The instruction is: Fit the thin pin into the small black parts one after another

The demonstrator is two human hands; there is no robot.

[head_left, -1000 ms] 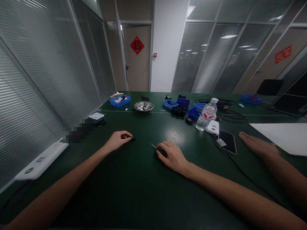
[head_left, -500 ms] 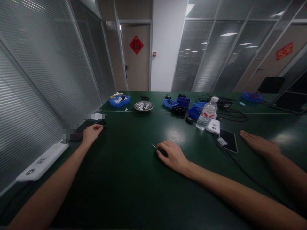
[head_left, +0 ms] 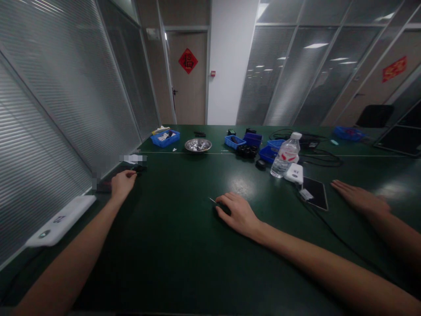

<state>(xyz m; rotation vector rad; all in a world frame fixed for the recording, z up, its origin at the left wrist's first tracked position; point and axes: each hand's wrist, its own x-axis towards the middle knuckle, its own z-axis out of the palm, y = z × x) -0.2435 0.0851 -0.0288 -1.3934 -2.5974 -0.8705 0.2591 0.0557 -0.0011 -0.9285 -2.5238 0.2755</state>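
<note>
My left hand [head_left: 122,186] is over the table's left side with thumb and fingers pinched together. Whatever lies in the pinch is too small to make out. Just beyond its fingertips is a small dark object [head_left: 140,168], beside a partly blurred dark item along the wall. My right hand [head_left: 237,214] rests near the middle of the green table [head_left: 171,245], fingers curled. From its fingertips a thin silvery rod [head_left: 212,200] sticks out toward the left; the rest of it is hidden by the hand.
Another person's hand [head_left: 360,199] lies flat at the right, near a black tablet [head_left: 316,193]. A water bottle [head_left: 285,158] and a white power bank [head_left: 294,174] stand between. Farther back are a metal bowl [head_left: 198,145] and a blue basket [head_left: 165,138]. A white device [head_left: 62,220] lies at left.
My left hand has drawn slightly left, its pinched fingertips a little farther from the small dark object's right end. My right hand has hardly moved. The view has shifted slightly.
</note>
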